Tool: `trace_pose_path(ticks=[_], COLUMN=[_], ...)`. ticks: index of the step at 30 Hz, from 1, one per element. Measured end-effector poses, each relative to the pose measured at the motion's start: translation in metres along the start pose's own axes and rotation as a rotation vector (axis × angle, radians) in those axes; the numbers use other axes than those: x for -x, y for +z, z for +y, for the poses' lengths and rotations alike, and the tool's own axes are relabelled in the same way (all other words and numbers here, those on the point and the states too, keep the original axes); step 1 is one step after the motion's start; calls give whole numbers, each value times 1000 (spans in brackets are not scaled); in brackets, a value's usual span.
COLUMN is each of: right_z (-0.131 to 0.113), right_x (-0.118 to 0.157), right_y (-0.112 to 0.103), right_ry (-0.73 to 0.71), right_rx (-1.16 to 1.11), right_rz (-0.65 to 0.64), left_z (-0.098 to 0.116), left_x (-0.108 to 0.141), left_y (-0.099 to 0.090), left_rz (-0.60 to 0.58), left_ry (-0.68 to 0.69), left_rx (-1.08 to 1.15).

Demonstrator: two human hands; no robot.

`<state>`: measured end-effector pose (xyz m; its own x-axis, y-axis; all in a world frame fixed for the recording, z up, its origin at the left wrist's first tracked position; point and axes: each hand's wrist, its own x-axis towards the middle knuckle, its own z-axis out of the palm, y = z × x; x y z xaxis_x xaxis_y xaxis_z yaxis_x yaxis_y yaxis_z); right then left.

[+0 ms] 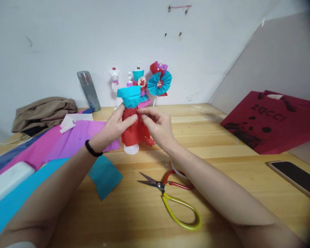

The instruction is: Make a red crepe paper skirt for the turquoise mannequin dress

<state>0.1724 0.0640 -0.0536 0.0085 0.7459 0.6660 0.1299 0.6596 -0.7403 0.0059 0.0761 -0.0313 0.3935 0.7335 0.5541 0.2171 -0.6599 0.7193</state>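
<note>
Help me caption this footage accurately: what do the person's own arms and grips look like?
The left grip and right grip are ungloved, with no rings visible. A plain black band circles the left wrist; the right wrist is bare. No sleeve covers either forearm.

Fingers (pixel 130 121) hide part of the red skirt (pixel 131 135), and the right edge crops the phone (pixel 297 179).

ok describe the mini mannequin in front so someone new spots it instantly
On the wooden table, before the pale wall, are several small mannequins. Find the nearest mannequin, between the left hand and right hand. Its blue top and red skirt help, but only this one has hands on it.
</note>
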Motion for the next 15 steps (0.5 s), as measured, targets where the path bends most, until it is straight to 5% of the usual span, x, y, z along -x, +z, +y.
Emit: trace_pose_path(ticks=[10, 15], right_z=[-6, -4], right_x=[1, 5], right_y=[-1, -6], right_ry=[3, -109], right_rx=[60, 297], right_rz=[-27, -45], left_z=[-3, 2], left_x=[-3, -3], left_y=[-2, -2], left_rz=[61, 62], left_ry=[-39, -52], left_rx=[32, 61])
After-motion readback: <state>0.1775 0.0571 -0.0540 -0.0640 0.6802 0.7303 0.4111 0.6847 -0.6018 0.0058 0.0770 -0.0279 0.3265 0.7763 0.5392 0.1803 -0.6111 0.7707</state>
